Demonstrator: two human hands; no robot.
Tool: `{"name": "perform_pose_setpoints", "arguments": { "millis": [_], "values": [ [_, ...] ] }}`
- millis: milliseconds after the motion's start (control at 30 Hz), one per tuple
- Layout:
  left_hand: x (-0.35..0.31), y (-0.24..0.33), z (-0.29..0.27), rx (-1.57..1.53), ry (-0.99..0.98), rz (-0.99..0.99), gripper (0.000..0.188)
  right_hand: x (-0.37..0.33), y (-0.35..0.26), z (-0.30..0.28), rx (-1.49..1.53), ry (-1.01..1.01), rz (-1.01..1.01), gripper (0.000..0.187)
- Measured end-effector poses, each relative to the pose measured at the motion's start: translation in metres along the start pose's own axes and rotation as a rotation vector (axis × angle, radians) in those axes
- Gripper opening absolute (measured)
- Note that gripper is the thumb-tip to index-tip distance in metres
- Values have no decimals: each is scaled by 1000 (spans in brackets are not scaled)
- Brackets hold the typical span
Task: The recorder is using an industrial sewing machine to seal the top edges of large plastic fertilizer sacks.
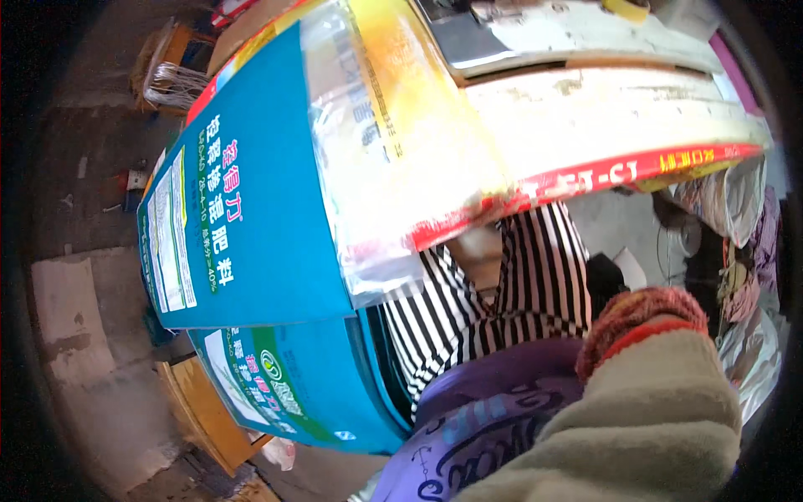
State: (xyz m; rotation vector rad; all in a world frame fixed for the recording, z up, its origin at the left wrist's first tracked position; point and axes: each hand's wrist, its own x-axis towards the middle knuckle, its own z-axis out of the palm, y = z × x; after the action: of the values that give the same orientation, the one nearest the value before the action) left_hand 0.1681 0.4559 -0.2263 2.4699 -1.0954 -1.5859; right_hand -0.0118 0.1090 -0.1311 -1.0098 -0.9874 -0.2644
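Neither of my hands shows. My right forearm, in a grey-beige sleeve with a red knitted cuff, reaches in from the lower right and bends so that the hand is hidden past the cuff. My left arm is out of the picture. Before me, a blue printed sack (268,192) with a clear and yellow plastic part (393,125) lies over the left end of a white worktop (619,109). Below it hangs another blue printed part (326,385), beside my striped trousers. A blurred beige patch between my legs cannot be made out.
A grey-and-white machine bed (577,38) lies along the worktop's far side, with a yellow object (626,10) on it. The worktop's near edge carries a red strip (602,174). At left stand an orange wooden piece (196,410) and white strands (174,84); clear plastic (732,205) hangs right.
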Motion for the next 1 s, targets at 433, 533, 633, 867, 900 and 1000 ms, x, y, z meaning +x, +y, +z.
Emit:
{"name": "perform_pose_setpoints", "arguments": {
  "millis": [433,533,633,867,900,1000],
  "values": [
    [55,170,-141,63,-20,410,14,-52,7,-16,288,886,-685,15],
    [93,194,-134,261,633,829,16,-77,15,-35,-185,1196,384,12],
    [148,220,-136,422,957,874,26,-85,40,-34,66,1344,248,7],
    [154,202,-154,-26,760,688,15,-61,35,-61,-462,1479,451,13],
    [150,203,-154,25,796,739,15,-57,35,-67,-357,1532,463,12],
    [140,205,-156,212,890,860,13,-63,56,-94,-528,1549,637,15]
  ]
}}
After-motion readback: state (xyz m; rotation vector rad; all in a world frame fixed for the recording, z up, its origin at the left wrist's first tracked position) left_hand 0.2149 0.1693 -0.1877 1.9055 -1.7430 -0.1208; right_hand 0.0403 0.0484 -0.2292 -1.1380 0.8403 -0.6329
